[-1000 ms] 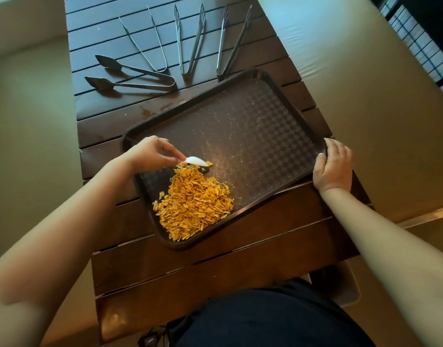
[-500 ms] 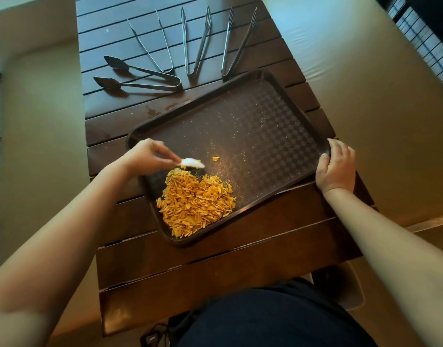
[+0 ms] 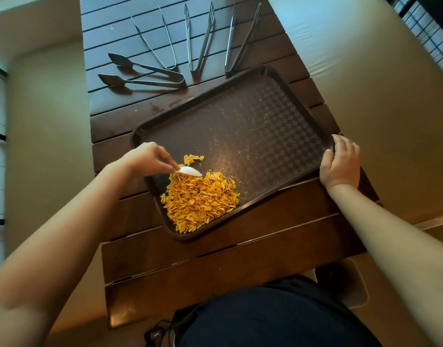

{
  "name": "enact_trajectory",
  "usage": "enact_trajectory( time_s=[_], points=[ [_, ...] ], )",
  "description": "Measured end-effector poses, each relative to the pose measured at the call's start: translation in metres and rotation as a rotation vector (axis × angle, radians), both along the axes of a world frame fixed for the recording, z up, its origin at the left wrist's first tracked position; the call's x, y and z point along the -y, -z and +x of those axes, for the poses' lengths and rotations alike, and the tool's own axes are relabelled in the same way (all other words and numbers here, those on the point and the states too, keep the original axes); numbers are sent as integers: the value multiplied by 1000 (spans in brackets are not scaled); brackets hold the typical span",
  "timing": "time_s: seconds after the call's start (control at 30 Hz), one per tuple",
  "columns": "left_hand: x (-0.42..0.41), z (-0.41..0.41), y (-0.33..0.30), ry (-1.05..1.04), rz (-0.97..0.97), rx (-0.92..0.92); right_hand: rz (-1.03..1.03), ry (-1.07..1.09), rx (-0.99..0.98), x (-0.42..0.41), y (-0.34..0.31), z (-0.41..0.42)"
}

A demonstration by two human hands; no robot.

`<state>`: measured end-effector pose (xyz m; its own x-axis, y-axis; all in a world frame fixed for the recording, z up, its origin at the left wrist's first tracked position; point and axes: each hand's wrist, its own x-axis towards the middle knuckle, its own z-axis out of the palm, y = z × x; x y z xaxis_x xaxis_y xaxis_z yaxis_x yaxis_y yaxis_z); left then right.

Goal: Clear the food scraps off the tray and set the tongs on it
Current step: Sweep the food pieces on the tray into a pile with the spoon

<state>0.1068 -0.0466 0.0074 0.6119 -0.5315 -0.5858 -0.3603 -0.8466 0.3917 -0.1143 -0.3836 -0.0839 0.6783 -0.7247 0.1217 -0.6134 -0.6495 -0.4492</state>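
Overhead view of a dark slatted wooden surface [image 3: 215,249] carrying a brown plastic tray [image 3: 253,116] with a checkered floor, set at an angle to the slats. The food scraps [image 3: 200,199], flat orange-yellow flakes, lie heaped in the tray's near-left corner, reaching its near rim; a small separate clump [image 3: 193,159] sits just beyond the heap, and fine crumbs are scattered over the tray's centre. The left hand [image 3: 146,159] is over the tray's left part, its thumb and fingers pinched together on the handle end of a small white scraper [image 3: 190,171], possibly a plastic spoon, the shape being hard to resolve. The scraper's free end lies at the far edge of the heap. The right hand [image 3: 340,164] is at the tray's right corner, its grip closed around the rim with fingers curled over the edge and the thumb along the near side. Four pairs of metal tongs lie fanned on the surface beyond the tray, none on it: spoon-tipped tongs [image 3: 145,75] at left, lying nearly crosswise; thin wire tongs [image 3: 158,38]; flat-bladed tongs [image 3: 199,38]; and long tongs [image 3: 240,38] at right, whose hinge end lies at the tray's far rim. The person's dark clothing [image 3: 265,319] fills the lower edge.
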Motion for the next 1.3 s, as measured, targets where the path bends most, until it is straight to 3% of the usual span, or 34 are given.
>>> enact_trajectory(
  time_s=[0.07,0.23,0.43,0.6,0.8,1.1,1.3],
  points=[
    [-11,0,-2,-28,-29,-24,-2,4,-2,0,0,0],
    [-6,6,5,-188,-312,78,-16,-14,7,2,2,0],
    [-3,3,22,-144,-226,126,-16,-9,0,0,1,-1],
    [-25,1,14,-118,-152,-5,-18,-2,-8,0,1,-1],
    [-19,6,10,-272,-334,65,-10,-1,-17,1,0,-1],
    [-36,-8,18,-231,-226,28,9,5,-29,-1,-2,-1],
    [-51,-28,31,-554,-422,224,32,0,-42,-2,-4,-2]
  ],
)
